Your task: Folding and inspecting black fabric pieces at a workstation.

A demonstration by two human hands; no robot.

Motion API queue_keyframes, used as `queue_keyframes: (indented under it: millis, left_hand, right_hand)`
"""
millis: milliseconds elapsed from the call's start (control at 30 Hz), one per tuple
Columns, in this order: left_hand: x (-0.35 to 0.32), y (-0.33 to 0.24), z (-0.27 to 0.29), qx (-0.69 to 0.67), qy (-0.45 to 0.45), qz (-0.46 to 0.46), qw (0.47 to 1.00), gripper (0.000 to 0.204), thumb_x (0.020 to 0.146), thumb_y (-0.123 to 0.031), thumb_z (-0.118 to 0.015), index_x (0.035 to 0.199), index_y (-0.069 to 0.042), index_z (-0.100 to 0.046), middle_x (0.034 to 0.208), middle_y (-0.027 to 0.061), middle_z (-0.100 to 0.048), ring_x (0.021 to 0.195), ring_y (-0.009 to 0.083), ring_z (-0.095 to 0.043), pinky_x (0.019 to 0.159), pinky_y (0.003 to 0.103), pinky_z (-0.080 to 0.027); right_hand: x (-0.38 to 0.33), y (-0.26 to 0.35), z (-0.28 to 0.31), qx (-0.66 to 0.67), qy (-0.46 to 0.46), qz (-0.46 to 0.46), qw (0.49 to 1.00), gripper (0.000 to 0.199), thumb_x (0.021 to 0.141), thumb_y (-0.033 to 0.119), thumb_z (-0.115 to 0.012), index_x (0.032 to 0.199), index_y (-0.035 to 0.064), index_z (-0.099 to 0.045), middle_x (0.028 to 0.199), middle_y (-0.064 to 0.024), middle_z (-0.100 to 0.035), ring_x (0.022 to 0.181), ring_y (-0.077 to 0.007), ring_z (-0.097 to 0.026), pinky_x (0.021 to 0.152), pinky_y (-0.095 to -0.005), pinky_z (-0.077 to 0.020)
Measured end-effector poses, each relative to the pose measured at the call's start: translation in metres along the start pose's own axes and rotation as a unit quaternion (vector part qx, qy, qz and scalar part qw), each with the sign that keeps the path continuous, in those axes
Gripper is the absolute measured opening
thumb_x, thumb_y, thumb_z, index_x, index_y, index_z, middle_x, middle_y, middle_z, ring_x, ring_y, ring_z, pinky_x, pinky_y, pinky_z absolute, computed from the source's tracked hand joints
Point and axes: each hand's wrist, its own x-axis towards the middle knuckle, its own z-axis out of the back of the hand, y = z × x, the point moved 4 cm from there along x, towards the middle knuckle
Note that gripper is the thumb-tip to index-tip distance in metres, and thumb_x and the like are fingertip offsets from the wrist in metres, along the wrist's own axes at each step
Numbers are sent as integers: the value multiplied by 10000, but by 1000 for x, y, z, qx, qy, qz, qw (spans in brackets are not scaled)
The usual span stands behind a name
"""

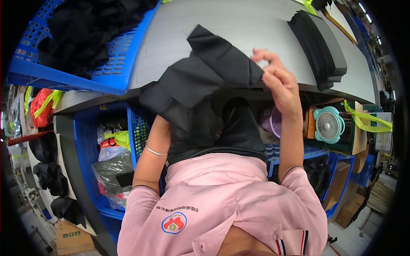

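Note:
A creased black fabric piece point(192, 79) with angular edges is spread in the air over the table's front edge and my lap. At its right end, my right hand point(279, 83) pinches the fabric's edge, with one finger standing apart from the others. My left forearm point(154, 147), with a silver bangle, reaches up under the fabric's left part. The cloth covers my left hand, so its fingers and grip do not show.
On the grey table point(179, 21), a blue basket point(117, 77) of black cloth stands left, and a black fabric stack point(318, 47) lies right. Below are a blue crate point(81, 149) of bagged goods, a teal fan point(328, 123) and a purple basket point(275, 121).

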Motion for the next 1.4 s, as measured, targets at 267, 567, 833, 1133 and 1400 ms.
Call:
queue_keyframes:
  millis: [267,567,833,1133,1400]
  left_hand:
    - [-6,-29,-69,240,-61,109,963,380,996,-147,-492,1307,71,-521,1345,109,-554,1232,213,-508,1070,333,-371]
    - [5,-34,-63,59,-101,25,993,281,974,-113,-555,1180,73,-599,1157,83,-639,1062,148,-576,951,293,-442]
    - [22,-27,-93,286,30,71,955,274,1011,-155,-538,1159,56,-632,1143,117,-662,996,155,-632,879,285,-509]
    - [34,-68,-62,113,-124,-60,984,290,983,-167,-619,1220,-1,-620,1069,37,-662,846,83,-603,721,227,-486]
    - [65,-40,-72,-54,133,151,978,402,957,-273,-671,1262,-30,-573,1067,1,-648,794,44,-581,528,187,-456]
  right_hand:
    - [86,-54,37,-315,-185,104,925,163,990,155,-573,1009,32,-679,1208,-107,-620,1108,-231,-580,934,-325,-441]
    - [-59,-43,-67,-95,-166,-62,980,74,850,10,-678,918,-18,-671,868,-126,-668,779,-190,-656,740,-280,-520]
    - [-11,-67,-56,296,-176,-252,904,369,839,-22,-716,1187,10,-597,1071,-45,-676,949,-101,-633,875,-254,-506]
    - [-12,-71,-40,163,-139,-280,936,249,834,15,-708,1061,44,-611,915,27,-636,816,-59,-592,750,-207,-476]
    - [8,-74,-57,-137,-187,-168,958,232,789,49,-664,1012,7,-618,765,-93,-647,701,-98,-587,657,-268,-480]
